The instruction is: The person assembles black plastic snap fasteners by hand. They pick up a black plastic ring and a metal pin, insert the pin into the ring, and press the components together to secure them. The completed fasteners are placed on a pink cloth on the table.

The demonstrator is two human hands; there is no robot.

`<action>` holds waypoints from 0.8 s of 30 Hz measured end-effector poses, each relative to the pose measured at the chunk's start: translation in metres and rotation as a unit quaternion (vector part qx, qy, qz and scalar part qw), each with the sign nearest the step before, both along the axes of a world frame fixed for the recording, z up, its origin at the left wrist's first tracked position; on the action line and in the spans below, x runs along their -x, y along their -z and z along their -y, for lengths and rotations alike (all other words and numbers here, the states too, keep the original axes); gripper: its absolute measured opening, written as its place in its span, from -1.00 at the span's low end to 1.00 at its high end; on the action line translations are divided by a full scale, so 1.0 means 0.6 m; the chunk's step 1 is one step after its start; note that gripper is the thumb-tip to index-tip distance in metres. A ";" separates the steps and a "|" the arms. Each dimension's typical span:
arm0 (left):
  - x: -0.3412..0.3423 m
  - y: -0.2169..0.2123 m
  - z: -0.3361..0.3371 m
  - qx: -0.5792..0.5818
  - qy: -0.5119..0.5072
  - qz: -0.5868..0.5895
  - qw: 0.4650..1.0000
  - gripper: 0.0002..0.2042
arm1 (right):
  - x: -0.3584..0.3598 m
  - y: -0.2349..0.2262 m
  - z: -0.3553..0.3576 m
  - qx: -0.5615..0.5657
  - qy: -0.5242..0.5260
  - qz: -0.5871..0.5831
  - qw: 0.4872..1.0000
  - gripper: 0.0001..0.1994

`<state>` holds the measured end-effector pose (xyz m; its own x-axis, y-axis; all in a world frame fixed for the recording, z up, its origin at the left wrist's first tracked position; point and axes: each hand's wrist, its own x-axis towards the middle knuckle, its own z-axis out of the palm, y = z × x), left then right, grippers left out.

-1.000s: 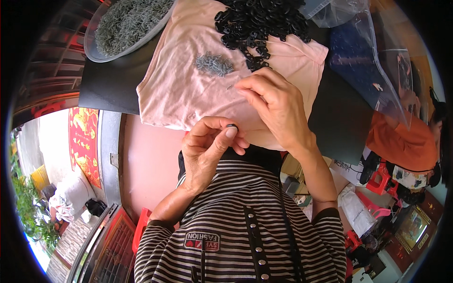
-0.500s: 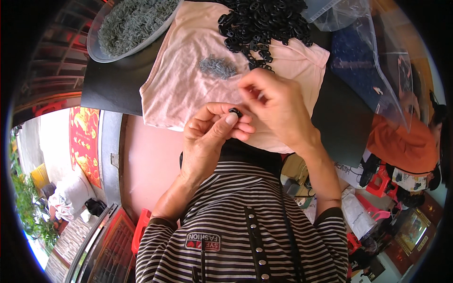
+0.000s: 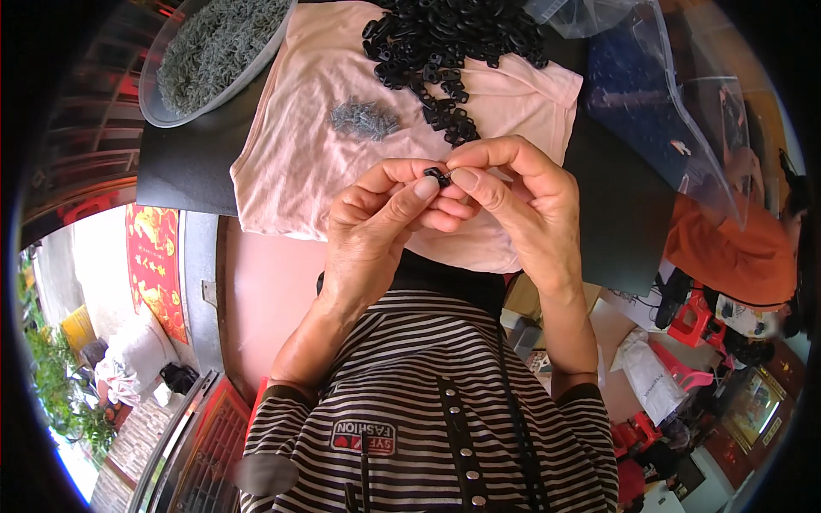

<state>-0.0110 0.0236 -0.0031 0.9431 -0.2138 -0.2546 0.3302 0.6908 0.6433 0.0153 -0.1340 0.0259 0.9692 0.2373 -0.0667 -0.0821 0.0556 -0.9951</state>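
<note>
Pinched between the thumb and fingers of my left hand (image 3: 369, 224) is a small black plastic piece (image 3: 437, 177). My right hand (image 3: 540, 205) pinches a thin metal piece that looks like a small spring (image 3: 449, 173), its end against the black piece. Both hands meet above the near part of a pink cloth (image 3: 286, 162). Beyond them on the cloth lie a small heap of grey springs (image 3: 366, 119) and a large pile of similar black plastic pieces (image 3: 466, 38), with a trail of them reaching toward my right hand.
A clear plastic tub (image 3: 161, 121) full of grey springs stands at the far left of the black table (image 3: 184, 171). Clear plastic sheeting (image 3: 676, 85) covers something blue at the right. Orange fabric (image 3: 727, 252) and red stools (image 3: 697, 321) are farther right.
My right hand has come down and left to meet the left hand, bringing the spring to the black piece. The left hand has risen slightly. The whole view has shifted a little.
</note>
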 end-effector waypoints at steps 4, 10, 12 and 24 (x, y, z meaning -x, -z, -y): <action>0.000 0.001 0.002 0.000 0.000 0.003 1.000 -0.83 | 0.004 0.004 0.002 0.014 0.002 0.031 0.999 -0.90; 0.000 -0.002 0.006 -0.041 -0.007 0.007 0.999 -0.83 | 0.007 0.000 0.003 0.048 0.007 0.056 0.997 -0.92; 0.000 -0.004 0.009 -0.061 -0.011 0.008 0.998 -0.83 | 0.009 0.006 0.004 0.071 0.011 0.082 0.994 -0.92; -0.007 -0.003 0.028 -0.060 -0.001 -0.008 0.998 -0.84 | 0.017 0.007 0.013 0.013 0.075 0.022 0.997 -0.87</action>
<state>-0.0068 0.0069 -0.0011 0.9392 -0.1789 -0.2931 0.3396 0.6100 0.7159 0.0053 -0.1416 0.0215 0.9957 0.0882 -0.0277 -0.0312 0.0389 -0.9988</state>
